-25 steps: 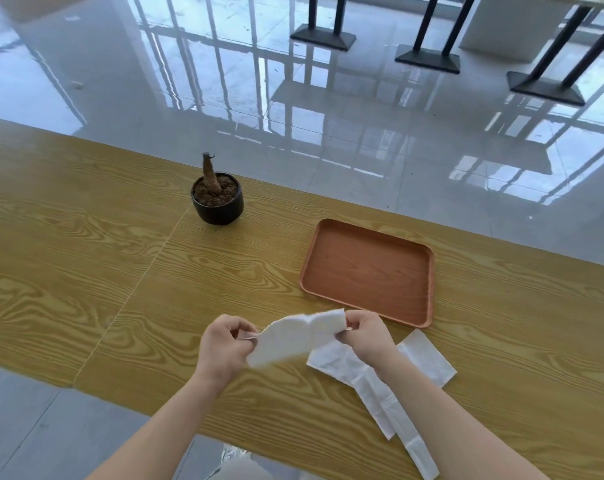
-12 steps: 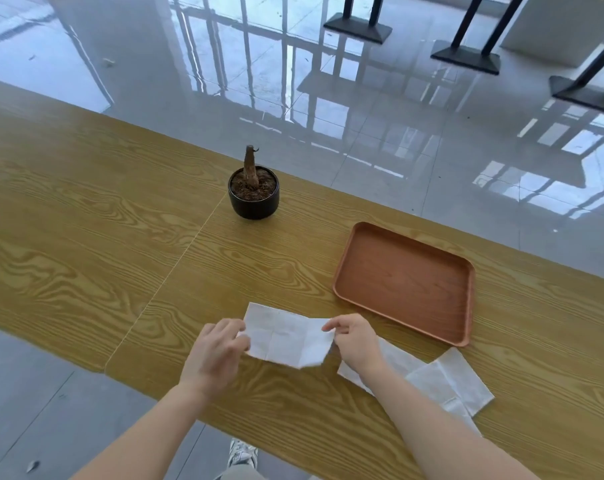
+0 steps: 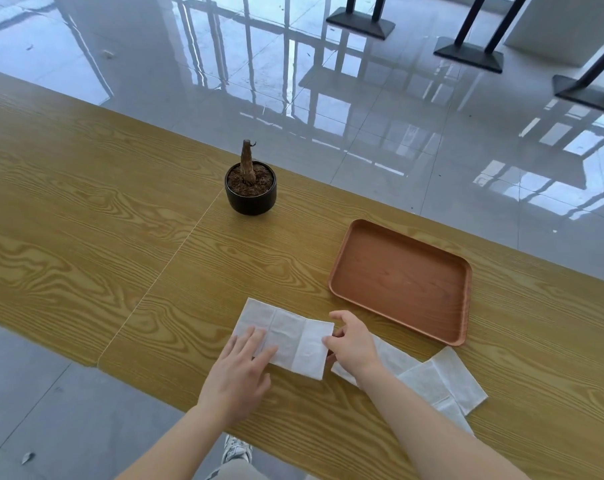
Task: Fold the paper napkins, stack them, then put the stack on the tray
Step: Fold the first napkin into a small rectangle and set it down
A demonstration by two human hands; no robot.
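Napkin (image 3: 290, 332) flat, long axis L–R; L hand (image 3: 238, 372) fingers spread, pressing; R hand (image 3: 354, 344) pinching edge.

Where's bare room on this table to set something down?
Free: tabletop left of the small black plant pot, between it and the rectangular brown tray, inside the tray. Crowded: near edge, where left hand and right hand handle white paper napkins.

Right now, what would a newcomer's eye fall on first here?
First the white napkin spread flat near the front edge of the table, with the left hand resting flat on its left end and the right hand pinching its right edge. Next comes the empty brown tray just beyond to the right, then the small black pot with a bare stump farther back. More napkins lie loose to the right of that hand.
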